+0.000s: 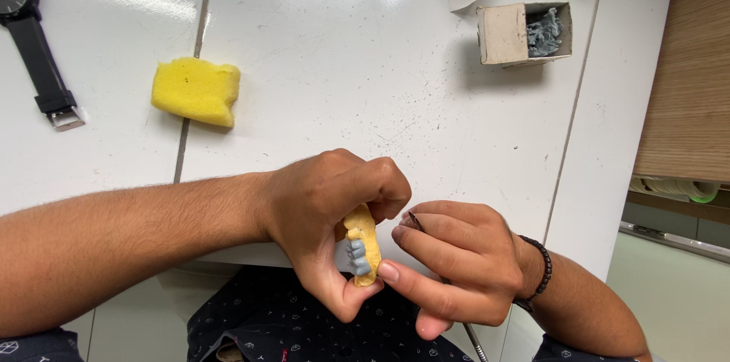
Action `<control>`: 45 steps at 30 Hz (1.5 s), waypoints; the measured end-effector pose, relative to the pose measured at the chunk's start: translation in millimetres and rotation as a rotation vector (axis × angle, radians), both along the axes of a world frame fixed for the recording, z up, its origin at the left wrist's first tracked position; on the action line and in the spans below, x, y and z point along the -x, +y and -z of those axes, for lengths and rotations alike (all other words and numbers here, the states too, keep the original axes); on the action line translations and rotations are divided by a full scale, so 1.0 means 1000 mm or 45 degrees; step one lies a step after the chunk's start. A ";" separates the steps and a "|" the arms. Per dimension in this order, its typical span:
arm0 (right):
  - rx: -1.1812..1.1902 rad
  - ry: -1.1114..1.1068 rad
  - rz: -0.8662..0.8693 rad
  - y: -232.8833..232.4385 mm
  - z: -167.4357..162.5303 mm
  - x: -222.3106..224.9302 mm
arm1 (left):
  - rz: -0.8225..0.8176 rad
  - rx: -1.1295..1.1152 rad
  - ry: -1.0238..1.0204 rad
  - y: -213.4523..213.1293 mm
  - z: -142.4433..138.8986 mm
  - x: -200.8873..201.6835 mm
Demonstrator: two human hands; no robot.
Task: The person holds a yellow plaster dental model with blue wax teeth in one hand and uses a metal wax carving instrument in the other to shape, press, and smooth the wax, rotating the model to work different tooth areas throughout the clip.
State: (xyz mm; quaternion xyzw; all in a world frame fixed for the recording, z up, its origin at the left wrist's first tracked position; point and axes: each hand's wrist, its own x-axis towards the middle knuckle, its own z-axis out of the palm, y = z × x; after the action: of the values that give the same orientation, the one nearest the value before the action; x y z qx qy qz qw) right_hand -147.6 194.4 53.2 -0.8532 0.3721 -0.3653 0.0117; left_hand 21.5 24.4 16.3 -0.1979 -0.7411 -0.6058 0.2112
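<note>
A yellow dental cast (363, 244) is held up close over the lap, just in front of the near edge of the white tabletop (342, 65), and a row of grey teeth (357, 255) is seen set on its left face. The cast is pinched by the left hand (331, 217), thumb below and fingers curled over the top, so that grip is clenched firmly on the cast. The right hand (452, 267) is pressed in from the other side, its index fingertip laid against the lower end of the cast, and a thin metal tool (414, 220) is clasped in its grip, the dark tip poking out just beside the cast's upper edge and the shaft seen again below the hand. A dark beaded bracelet (541, 271) is worn on the right wrist. Farther back on the tabletop, a yellow sponge (196, 90) is lying across a tile seam, well apart from the hands. A black wristwatch (34, 39) is laid at the far left edge. A small cardboard box (506, 33) is tipped on its side at the upper right, with grey pieces (544, 32) visible inside.
</note>
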 end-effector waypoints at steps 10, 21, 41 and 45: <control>-0.009 0.000 0.007 0.002 0.001 -0.003 | 0.021 0.032 -0.002 0.000 0.001 -0.001; 0.006 -0.009 0.014 0.002 0.003 -0.005 | 0.009 0.067 0.039 0.001 0.001 0.001; -0.015 -0.306 0.399 0.004 0.011 0.005 | -0.337 0.215 0.074 0.008 0.013 0.015; -0.363 -0.895 0.566 0.006 0.019 0.015 | -0.580 0.178 -0.125 0.005 0.004 0.014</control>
State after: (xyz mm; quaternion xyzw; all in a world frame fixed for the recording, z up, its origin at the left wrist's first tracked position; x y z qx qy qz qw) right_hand -162.7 200.5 34.5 -0.5663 0.5667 -0.5719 0.1764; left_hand 7.9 29.1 12.5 -0.0102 -0.8162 -0.4986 0.2916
